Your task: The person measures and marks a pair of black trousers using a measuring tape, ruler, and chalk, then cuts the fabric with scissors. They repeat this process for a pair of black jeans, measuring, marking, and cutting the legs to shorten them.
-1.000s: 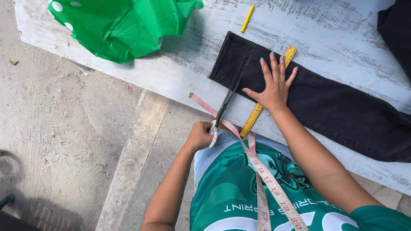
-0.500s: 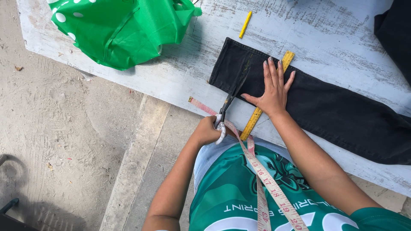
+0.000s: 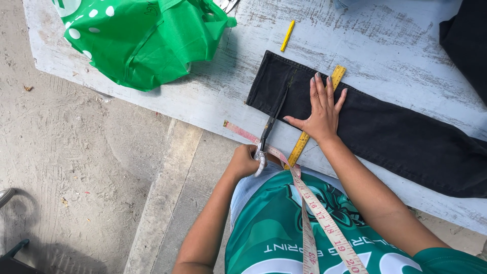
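A black trouser leg [image 3: 385, 132] lies flat across a worn white table [image 3: 385, 45]. My right hand [image 3: 322, 109] presses on it, fingers spread, over a yellow ruler [image 3: 301, 147] that runs under the palm. My left hand [image 3: 244, 161] grips the handles of dark scissors [image 3: 271, 122], whose blades lie along the cloth near its hemmed end. A pink and cream measuring tape [image 3: 304, 195] hangs from my neck down across the table's edge.
A green bag with white dots [image 3: 142, 40] sits at the table's far left corner. A yellow chalk stick [image 3: 287, 35] lies beyond the trouser leg. More black cloth [image 3: 466, 40] is at the far right. Sandy concrete ground [image 3: 76, 167] lies to the left.
The scissors have advanced further into the black cloth. My right hand stays pressed on the trouser leg and ruler.
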